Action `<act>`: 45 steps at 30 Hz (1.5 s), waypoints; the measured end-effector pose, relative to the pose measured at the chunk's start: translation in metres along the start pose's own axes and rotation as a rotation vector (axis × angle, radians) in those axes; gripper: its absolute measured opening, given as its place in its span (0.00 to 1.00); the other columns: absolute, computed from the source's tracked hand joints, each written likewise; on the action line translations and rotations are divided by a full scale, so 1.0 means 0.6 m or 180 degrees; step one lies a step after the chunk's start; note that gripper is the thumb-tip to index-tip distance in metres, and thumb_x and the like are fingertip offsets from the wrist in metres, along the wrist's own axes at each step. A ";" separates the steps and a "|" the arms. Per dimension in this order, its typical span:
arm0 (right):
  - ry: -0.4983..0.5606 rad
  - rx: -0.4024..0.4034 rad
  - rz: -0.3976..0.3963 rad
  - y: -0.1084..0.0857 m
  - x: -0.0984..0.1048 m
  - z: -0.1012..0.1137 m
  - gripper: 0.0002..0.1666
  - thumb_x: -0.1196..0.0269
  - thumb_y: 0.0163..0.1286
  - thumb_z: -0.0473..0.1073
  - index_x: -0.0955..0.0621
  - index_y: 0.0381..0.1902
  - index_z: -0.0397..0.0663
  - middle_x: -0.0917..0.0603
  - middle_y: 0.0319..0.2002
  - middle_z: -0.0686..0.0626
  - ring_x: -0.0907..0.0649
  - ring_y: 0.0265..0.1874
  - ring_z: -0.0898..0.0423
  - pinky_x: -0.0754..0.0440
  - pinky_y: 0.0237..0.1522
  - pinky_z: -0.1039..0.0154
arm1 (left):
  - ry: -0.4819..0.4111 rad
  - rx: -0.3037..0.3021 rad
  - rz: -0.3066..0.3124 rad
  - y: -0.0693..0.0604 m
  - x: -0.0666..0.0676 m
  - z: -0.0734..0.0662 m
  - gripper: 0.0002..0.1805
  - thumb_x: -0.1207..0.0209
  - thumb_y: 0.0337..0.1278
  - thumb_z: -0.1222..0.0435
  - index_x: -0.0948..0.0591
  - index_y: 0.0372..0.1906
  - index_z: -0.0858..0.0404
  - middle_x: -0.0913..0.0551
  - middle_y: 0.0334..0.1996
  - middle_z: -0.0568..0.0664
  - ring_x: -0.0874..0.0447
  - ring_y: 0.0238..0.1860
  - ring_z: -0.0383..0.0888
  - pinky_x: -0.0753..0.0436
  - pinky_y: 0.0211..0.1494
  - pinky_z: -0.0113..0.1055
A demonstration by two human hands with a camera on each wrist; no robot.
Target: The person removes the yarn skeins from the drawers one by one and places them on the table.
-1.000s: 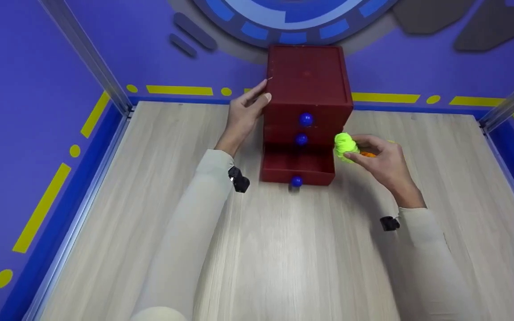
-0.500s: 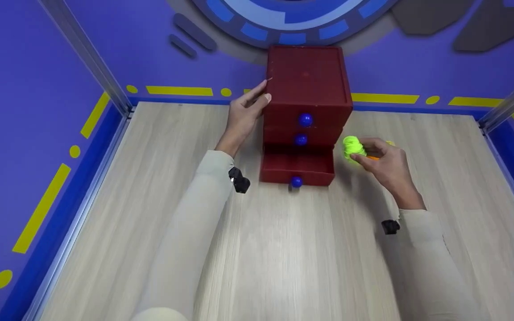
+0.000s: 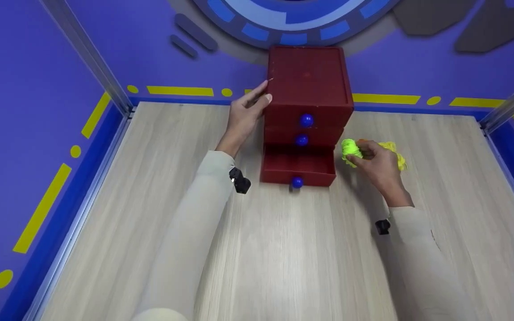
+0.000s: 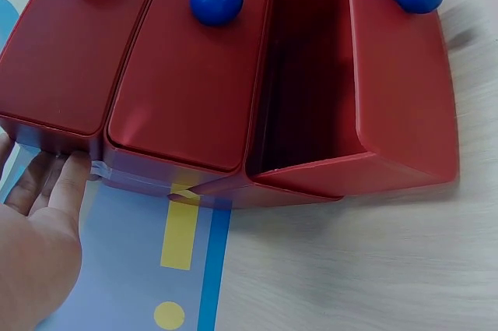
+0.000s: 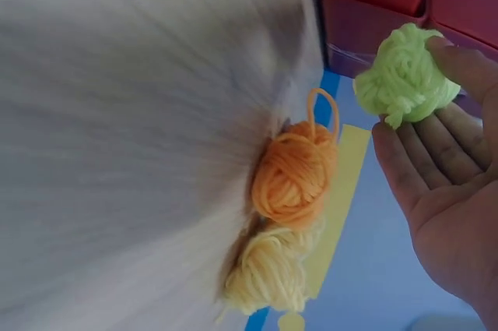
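Note:
A dark red cabinet (image 3: 306, 78) of three stacked drawers with blue knobs stands against the back wall. Its bottom drawer (image 4: 405, 89) is pulled out, and its visible inside holds nothing. My left hand (image 3: 243, 115) rests against the cabinet's left side near the top, fingers extended. Right of the cabinet, my right hand (image 3: 381, 167) pinches a neon green ball of yarn (image 5: 408, 78) between thumb and fingers, apart from the drawer. Beyond that hand, an orange ball of yarn (image 5: 296, 175) and a yellow ball of yarn (image 5: 268, 272) lie on the table, partly hidden in the head view.
The pale wood table (image 3: 266, 249) is bounded by a blue back wall (image 3: 185, 67) and blue side walls with metal corner posts. A small black wrist camera (image 3: 240, 180) sits on the left cuff and another (image 3: 383, 226) on the right cuff.
My right hand has moved a little away from the cabinet and lower with the green yarn, uncovering more of the yellow yarn. The left hand and drawer have stayed put.

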State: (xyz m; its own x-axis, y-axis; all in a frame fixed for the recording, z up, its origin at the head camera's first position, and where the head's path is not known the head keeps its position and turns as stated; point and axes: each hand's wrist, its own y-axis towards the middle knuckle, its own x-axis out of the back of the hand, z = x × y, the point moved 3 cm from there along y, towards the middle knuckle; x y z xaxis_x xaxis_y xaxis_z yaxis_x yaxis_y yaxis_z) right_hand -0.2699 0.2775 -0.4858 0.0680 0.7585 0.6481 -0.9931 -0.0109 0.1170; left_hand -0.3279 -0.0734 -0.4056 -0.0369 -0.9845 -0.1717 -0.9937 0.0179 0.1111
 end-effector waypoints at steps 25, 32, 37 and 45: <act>-0.0478 -0.0350 0.0214 0.022 -0.037 -0.014 0.27 0.29 0.75 0.39 0.21 0.66 0.30 0.17 0.59 0.32 0.20 0.55 0.38 0.22 0.65 0.41 | -0.0022 0.0035 -0.0001 0.001 0.001 0.002 0.25 0.33 0.74 0.62 0.19 0.72 0.54 0.17 0.66 0.48 0.18 0.63 0.41 0.19 0.64 0.34; -0.0549 -0.0305 0.0205 0.026 -0.040 -0.018 0.27 0.29 0.75 0.39 0.21 0.66 0.29 0.17 0.57 0.31 0.20 0.54 0.37 0.22 0.65 0.40 | -0.0028 -0.0010 0.0007 0.002 0.001 0.002 0.26 0.33 0.74 0.62 0.19 0.72 0.55 0.17 0.65 0.49 0.18 0.62 0.42 0.18 0.63 0.35; -0.0634 -0.0272 0.0130 0.027 -0.042 -0.017 0.28 0.29 0.74 0.39 0.21 0.65 0.27 0.16 0.57 0.30 0.19 0.53 0.37 0.21 0.64 0.40 | -0.0046 -0.0016 0.0023 0.001 0.001 0.000 0.26 0.33 0.74 0.63 0.20 0.73 0.55 0.18 0.66 0.48 0.18 0.63 0.41 0.18 0.64 0.35; -0.0611 -0.0288 0.0118 0.023 -0.043 -0.019 0.24 0.32 0.78 0.41 0.20 0.63 0.28 0.16 0.54 0.32 0.20 0.50 0.38 0.19 0.60 0.40 | 0.0011 0.0015 0.0007 0.000 0.001 0.001 0.26 0.34 0.74 0.62 0.20 0.74 0.55 0.18 0.66 0.48 0.18 0.63 0.41 0.18 0.63 0.35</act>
State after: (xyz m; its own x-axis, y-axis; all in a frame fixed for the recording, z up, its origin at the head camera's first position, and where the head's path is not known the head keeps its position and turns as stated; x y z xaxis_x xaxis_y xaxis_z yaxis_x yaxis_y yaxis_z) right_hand -0.2864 0.2653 -0.5092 0.0398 0.6204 0.7832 -0.9992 0.0286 0.0281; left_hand -0.3280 -0.0737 -0.4062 -0.0387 -0.9850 -0.1679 -0.9941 0.0208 0.1067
